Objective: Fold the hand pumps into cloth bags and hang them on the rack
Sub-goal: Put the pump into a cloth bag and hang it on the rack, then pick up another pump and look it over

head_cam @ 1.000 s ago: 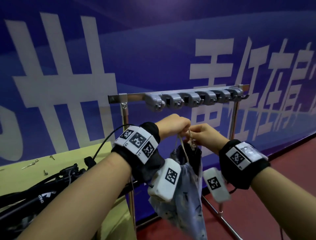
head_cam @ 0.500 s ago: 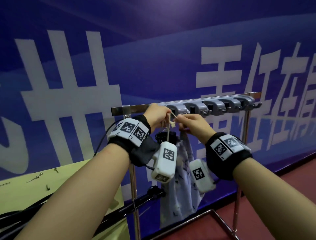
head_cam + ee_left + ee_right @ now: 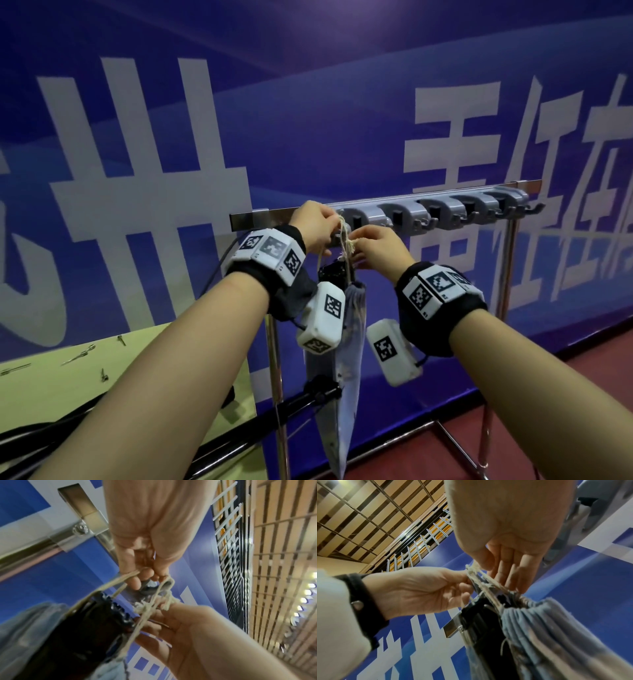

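Head view: both hands are raised to the leftmost grey hook [image 3: 346,228] of the rack [image 3: 404,205], nearly touching each other. The left hand [image 3: 317,224] has its fingers curled, pinching the pale drawstring [image 3: 344,240] of the cloth bag [image 3: 352,329]; in the left wrist view the cord [image 3: 118,580] runs out between thumb and forefinger and a loop of it lies over the grey hook tip [image 3: 150,589] just beyond those fingertips. The right hand [image 3: 378,248] sits just right of the left, thumb and forefinger closed on the knotted, frayed part of the string [image 3: 147,605], while its other fingers [image 3: 510,568] lie fairly straight against the cords. The blue-grey bag hangs straight down below both hands, gathered at its mouth [image 3: 527,609], with the black end of the hand pump [image 3: 481,616] sticking out of the top beside the gathers. Below the left forearm lies a yellow-green table [image 3: 68,383] with a few small metal parts [image 3: 78,353] and black tubing [image 3: 51,425]. Behind the hands stands a blue wall banner [image 3: 308,120] with large white characters, and under the right forearm is a red floor [image 3: 565,383].
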A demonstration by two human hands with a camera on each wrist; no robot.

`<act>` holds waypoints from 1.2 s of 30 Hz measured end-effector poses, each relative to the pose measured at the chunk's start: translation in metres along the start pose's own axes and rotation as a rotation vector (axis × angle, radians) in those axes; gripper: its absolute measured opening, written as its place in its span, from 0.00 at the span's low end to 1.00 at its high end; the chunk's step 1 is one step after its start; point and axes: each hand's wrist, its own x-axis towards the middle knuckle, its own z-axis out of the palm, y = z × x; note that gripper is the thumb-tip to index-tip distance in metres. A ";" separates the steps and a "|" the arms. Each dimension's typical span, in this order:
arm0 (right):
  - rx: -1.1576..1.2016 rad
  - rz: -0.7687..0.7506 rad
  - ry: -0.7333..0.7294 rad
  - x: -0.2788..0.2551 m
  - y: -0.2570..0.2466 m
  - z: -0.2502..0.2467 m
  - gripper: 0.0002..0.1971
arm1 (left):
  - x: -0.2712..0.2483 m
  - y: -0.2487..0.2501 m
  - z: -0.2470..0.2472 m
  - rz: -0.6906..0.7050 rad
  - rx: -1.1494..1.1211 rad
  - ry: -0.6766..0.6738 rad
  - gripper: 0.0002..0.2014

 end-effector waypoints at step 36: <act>-0.027 -0.007 0.030 -0.063 -0.035 0.005 0.14 | -0.054 -0.001 -0.059 0.184 0.241 0.187 0.10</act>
